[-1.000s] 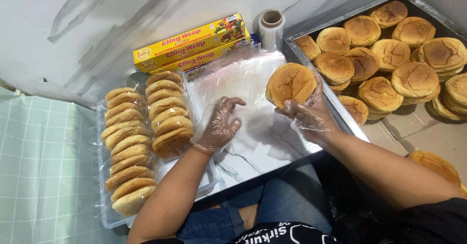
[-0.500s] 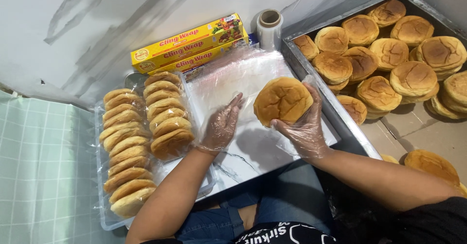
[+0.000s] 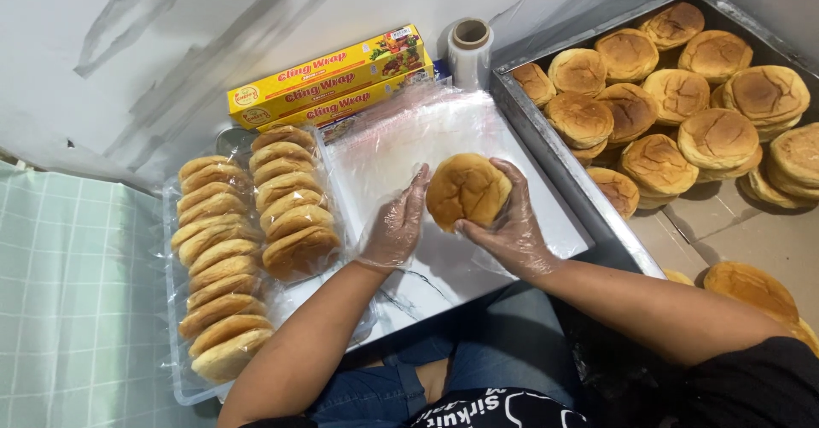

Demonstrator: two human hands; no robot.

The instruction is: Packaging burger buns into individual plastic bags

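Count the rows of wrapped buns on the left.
2. The longer row runs along the left edge, down toward the person; the shorter row stands just right of it, nearer the wall. More may sit out of frame.

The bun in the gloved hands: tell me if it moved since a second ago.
Yes. The bun shifted left, away from the metal tray, toward the wrapped bun rows.

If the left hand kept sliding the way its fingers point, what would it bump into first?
The left hand points up and right, fingertips already at the bun held by the right hand. So the bun comes first; beyond it lies clear wrap, though depth is uncertain.
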